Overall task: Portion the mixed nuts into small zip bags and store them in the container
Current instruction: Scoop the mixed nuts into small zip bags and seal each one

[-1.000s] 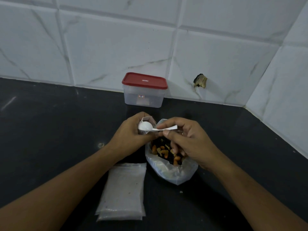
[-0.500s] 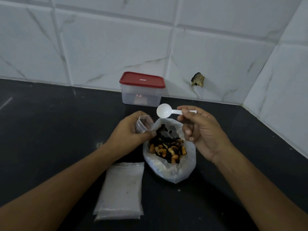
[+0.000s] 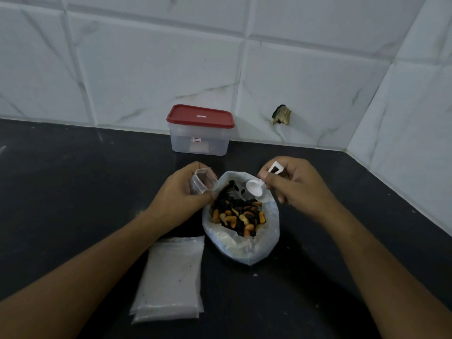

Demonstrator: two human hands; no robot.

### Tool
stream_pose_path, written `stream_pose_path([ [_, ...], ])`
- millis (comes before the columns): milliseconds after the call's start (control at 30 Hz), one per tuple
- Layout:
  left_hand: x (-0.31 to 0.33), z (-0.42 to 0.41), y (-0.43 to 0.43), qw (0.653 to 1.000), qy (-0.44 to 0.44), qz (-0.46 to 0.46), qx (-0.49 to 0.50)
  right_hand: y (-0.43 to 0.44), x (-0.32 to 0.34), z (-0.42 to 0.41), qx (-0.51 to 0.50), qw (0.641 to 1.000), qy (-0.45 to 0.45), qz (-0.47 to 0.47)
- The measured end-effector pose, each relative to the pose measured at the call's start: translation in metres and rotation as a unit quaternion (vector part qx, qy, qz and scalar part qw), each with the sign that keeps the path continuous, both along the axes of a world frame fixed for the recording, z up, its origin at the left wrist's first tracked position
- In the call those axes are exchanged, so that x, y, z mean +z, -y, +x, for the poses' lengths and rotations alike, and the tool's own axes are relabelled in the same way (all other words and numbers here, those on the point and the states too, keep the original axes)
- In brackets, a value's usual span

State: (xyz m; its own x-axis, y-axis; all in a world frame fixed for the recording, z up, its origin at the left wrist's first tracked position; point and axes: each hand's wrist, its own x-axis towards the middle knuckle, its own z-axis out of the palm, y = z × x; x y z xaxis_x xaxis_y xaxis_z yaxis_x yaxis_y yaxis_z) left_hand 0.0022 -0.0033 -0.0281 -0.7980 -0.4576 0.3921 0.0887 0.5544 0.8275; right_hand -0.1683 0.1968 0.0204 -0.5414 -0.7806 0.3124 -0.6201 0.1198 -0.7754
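A large clear bag of mixed nuts stands open on the black counter. My left hand grips a small zip bag with its mouth held open, just left of the nut bag. My right hand pinches the handle of a white plastic spoon, whose bowl points down over the nuts at the bag's far rim. A clear container with a red lid stands shut against the wall behind.
A stack of empty small zip bags lies flat on the counter, near left of the nut bag. White tiled walls meet in a corner at the right; a chipped hole marks the back wall.
My right hand lifted the spoon away from the small bag, swung it right, then lowered it with the bowl tipped down over the nuts. My left hand kept the small bag steady.
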Motion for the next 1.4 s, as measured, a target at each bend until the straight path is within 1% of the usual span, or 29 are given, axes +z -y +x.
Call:
stream_pose_path([
  [67,0.000,0.000,0.000,1.000,0.003,-0.003,-0.003,0.002,-0.004,-0.001,0.007,0.999,-0.025,0.024],
  [300,0.001,0.001,0.000,1.000,-0.002,-0.004,-0.004,0.003,-0.006,-0.003,-0.006,0.995,-0.076,0.062],
  [367,0.001,0.001,0.000,1.000,-0.002,-0.004,-0.004,0.003,-0.006,-0.003,-0.002,0.995,-0.071,0.064],
  [533,0.001,0.001,0.000,1.000,0.000,-0.008,-0.002,0.004,-0.005,-0.001,-0.003,0.999,-0.007,0.049],
  [700,0.000,0.000,0.000,1.000,-0.005,0.000,-0.005,0.004,-0.004,0.003,-0.004,0.997,-0.038,0.068],
  [800,0.000,0.000,0.000,1.000,-0.004,0.000,-0.005,0.005,-0.003,0.003,-0.022,0.998,0.014,0.054],
  [933,0.000,0.001,0.000,1.000,-0.003,-0.001,-0.007,0.002,0.003,-0.002,-0.057,0.989,0.136,-0.019],
  [1000,0.000,0.001,0.000,1.000,-0.005,0.003,-0.006,0.001,0.006,-0.002,-0.051,0.984,0.164,-0.044],
  [1067,0.000,0.001,0.000,1.000,-0.005,0.002,-0.006,0.001,0.007,-0.001,-0.040,0.986,0.154,-0.043],
  [1267,0.000,0.001,0.000,1.000,0.005,-0.003,-0.006,0.002,0.001,0.002,-0.020,0.999,0.026,0.041],
  [1333,0.000,0.001,0.000,1.000,0.002,0.000,-0.005,0.003,0.001,0.005,-0.004,0.998,0.034,0.049],
  [1400,0.000,0.001,0.000,1.000,0.002,0.000,-0.003,0.004,0.002,0.006,0.002,0.997,0.066,0.031],
])
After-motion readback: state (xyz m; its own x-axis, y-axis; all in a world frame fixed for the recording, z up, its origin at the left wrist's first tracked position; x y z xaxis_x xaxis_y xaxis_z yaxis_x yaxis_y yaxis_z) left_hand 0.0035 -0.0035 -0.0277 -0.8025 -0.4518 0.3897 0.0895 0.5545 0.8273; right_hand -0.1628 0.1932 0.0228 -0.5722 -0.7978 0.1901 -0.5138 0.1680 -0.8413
